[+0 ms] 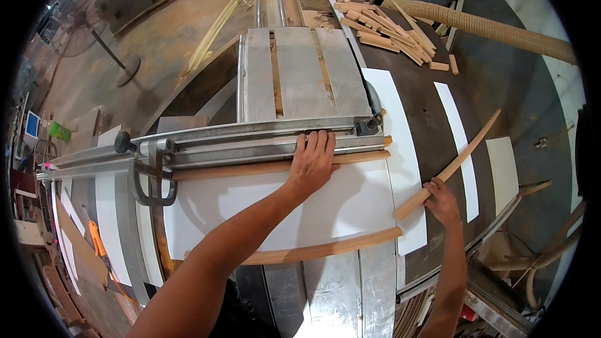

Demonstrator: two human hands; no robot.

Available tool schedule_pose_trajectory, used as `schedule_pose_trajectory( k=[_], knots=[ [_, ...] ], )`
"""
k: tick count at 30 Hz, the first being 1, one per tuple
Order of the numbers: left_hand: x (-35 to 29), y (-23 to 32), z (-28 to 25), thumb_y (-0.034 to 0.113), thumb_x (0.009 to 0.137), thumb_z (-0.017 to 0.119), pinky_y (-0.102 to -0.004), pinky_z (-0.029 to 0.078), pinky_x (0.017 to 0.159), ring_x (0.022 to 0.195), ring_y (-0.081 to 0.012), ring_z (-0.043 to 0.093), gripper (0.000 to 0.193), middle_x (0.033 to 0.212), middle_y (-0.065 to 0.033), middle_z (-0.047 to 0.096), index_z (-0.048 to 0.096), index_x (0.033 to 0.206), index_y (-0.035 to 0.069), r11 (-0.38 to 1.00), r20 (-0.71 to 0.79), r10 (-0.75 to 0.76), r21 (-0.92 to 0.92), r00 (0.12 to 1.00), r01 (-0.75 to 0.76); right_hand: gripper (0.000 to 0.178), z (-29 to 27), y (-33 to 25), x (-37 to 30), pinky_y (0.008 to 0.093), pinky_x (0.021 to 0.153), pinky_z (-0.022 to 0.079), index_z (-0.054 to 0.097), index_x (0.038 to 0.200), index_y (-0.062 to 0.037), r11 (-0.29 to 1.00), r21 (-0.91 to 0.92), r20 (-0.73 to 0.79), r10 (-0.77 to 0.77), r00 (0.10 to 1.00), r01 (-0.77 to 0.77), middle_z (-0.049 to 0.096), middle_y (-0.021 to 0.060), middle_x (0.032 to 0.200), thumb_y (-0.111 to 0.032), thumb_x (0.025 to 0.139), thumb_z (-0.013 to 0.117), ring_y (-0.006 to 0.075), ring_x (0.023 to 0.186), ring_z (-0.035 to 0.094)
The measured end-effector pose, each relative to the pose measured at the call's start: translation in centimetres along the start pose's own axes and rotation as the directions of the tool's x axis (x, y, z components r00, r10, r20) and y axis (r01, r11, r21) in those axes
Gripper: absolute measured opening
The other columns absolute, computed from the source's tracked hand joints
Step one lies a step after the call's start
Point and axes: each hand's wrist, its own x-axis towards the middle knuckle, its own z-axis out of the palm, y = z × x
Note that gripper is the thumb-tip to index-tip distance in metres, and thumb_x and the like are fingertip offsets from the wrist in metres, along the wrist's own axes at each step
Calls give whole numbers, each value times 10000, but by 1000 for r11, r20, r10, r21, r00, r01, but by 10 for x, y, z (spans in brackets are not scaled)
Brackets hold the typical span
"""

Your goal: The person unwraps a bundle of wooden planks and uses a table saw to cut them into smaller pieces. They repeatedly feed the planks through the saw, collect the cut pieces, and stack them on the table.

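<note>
My left hand point(313, 159) is closed over the metal fence point(244, 153) of a sliding table saw. Its fingers curl over the rail, and its thumb side presses a wooden strip point(244, 170) lying along the fence. The saw blade cannot be made out. My right hand point(442, 201) grips another wooden strip point(466, 156), which slants up to the far right from its near end by the white sheet. A third strip point(325, 247) lies across the table nearer to me, partly behind my left forearm. A C-shaped clamp point(153, 181) sits at the fence's left part.
Cut wooden strips point(388, 28) lie piled at the far right, beneath a ribbed hose point(488, 22). White sheets point(460, 144) lie on the dark tabletop. An orange-handled tool point(96, 238) lies at the left. A pedestal fan point(78, 31) stands on the floor at the far left.
</note>
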Motion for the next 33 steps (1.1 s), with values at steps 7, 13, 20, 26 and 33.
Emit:
schedule_pose_trajectory(
  k=[7,13,20,26,33],
  knots=[
    [-24,-10,-28,219,862,709,-510,292,1141,1344,-344,402,698,1430,-202,435,411,1441,-32,989,153,120,67,981,-131,539,-29,-79,-50,454,976,506,693,1170,-57,989,135,-100,-43,994,56,593,190,1294,-94,656,850,373,1144,608],
    [-92,-41,-62,304,930,658,-504,236,1205,1477,-316,289,740,1573,-173,331,315,1516,11,976,291,215,-97,932,-195,559,-46,-177,-109,473,918,488,713,1157,-87,995,52,-88,-79,993,84,604,163,1276,-160,626,869,345,1085,617],
    [-126,-60,-109,638,804,700,-512,339,1086,1268,-359,465,909,1327,-165,519,441,1476,84,973,423,-48,-185,905,139,579,-66,-269,-149,477,948,456,720,1158,-105,991,94,-93,-87,992,95,605,148,1275,-152,603,876,348,1111,593],
    [-191,-15,-136,724,629,778,-644,204,1153,1446,-410,306,1249,1553,-245,340,277,1572,77,977,682,112,-209,723,46,585,-54,-316,-150,460,964,447,728,1145,-100,978,204,-168,-19,986,53,605,152,1278,-114,581,881,350,1100,592],
    [-272,12,-111,320,909,620,-488,371,995,1187,-275,496,542,1260,-110,521,497,1388,96,968,335,80,-250,939,7,521,34,-397,-59,467,941,431,707,1198,-163,995,67,-141,-61,988,71,584,117,1286,-216,699,848,309,1162,565]
  ],
)
